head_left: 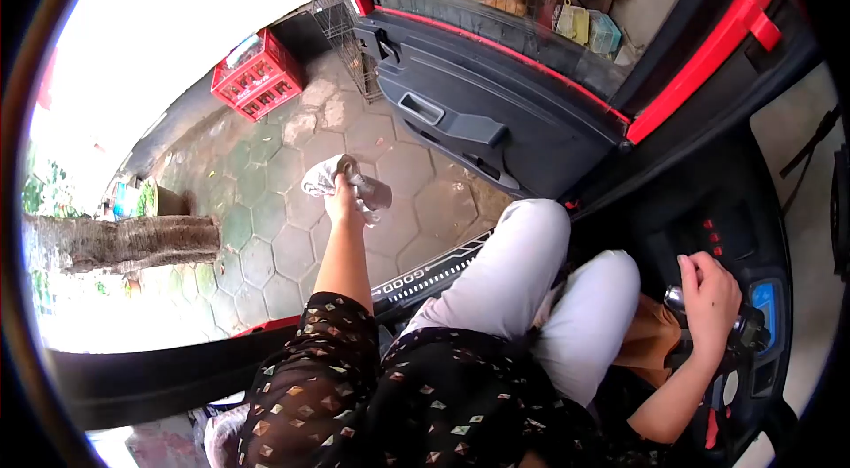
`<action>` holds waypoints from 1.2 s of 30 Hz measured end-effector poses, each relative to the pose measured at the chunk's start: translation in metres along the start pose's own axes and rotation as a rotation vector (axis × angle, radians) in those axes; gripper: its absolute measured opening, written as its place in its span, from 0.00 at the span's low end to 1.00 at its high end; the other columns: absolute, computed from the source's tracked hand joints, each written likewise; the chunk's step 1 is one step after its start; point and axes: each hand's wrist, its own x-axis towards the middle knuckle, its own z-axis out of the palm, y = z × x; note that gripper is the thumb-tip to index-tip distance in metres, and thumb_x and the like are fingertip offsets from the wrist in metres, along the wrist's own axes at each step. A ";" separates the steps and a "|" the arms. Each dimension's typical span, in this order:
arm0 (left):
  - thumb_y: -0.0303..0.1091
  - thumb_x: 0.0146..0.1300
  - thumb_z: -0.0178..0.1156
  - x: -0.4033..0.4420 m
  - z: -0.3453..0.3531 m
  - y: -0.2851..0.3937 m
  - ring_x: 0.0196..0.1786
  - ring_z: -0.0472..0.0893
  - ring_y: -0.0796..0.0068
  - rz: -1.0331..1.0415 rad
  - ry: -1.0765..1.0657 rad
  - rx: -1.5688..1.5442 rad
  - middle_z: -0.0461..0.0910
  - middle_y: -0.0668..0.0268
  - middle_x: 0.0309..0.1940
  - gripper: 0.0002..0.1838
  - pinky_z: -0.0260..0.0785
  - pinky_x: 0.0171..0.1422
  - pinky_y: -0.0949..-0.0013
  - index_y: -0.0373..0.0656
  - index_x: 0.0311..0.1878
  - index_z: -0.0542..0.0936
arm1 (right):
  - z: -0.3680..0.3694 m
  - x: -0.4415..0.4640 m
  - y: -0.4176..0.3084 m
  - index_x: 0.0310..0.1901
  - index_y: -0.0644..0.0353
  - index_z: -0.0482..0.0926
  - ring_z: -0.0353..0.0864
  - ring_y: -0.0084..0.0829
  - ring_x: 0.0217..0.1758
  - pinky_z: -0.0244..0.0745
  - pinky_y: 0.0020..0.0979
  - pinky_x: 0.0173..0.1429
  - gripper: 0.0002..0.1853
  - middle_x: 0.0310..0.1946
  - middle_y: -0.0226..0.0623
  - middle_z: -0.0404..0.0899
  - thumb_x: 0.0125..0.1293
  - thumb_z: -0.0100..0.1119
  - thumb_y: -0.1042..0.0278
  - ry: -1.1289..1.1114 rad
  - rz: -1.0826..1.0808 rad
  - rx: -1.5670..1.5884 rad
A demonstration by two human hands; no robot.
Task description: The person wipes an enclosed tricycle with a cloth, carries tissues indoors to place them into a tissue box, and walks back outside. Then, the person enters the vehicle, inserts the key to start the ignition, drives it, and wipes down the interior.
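Outside the open vehicle door [496,105], my left hand [343,201] is closed around a crumpled light grey cloth [326,174], held out over the paving. Parts of the cloth hang out on both sides of the hand. On the right, my right hand [712,300] rests at a dark control with a silver end [675,298], beside a blue display [763,309]. Its fingers are bent, and what lies under the palm is hidden.
A red crate with bottles [258,78] stands on the paving [292,145] by the wall. Wire cages [341,16] are behind the door. A tree trunk [133,242] is at left. My knees [536,229] point toward the door sill [434,273].
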 end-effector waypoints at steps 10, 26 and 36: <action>0.40 0.58 0.54 -0.041 0.011 0.032 0.32 0.75 0.70 0.091 -0.220 -0.013 0.73 0.65 0.33 0.16 0.71 0.29 0.64 0.46 0.48 0.68 | 0.008 -0.049 0.005 0.33 0.65 0.73 0.72 0.35 0.25 0.67 0.31 0.30 0.05 0.24 0.37 0.73 0.54 0.49 0.79 0.524 -0.426 0.653; 0.59 0.57 0.46 -0.014 0.121 0.056 0.42 0.70 0.74 0.215 -0.879 0.541 0.68 0.67 0.51 0.32 0.65 0.34 0.72 0.52 0.60 0.61 | 0.166 -0.416 0.079 0.42 0.59 0.69 0.71 0.45 0.42 0.68 0.38 0.41 0.13 0.39 0.45 0.70 0.54 0.51 0.69 -0.312 0.956 0.327; 0.64 0.49 0.53 -0.034 0.157 0.048 0.39 0.67 0.79 0.112 -0.842 0.472 0.68 0.74 0.49 0.36 0.56 0.37 0.78 0.59 0.60 0.62 | 0.160 -0.436 -0.022 0.58 0.55 0.59 0.56 0.51 0.57 0.58 0.42 0.57 0.34 0.54 0.47 0.58 0.45 0.59 0.67 -0.223 1.084 0.117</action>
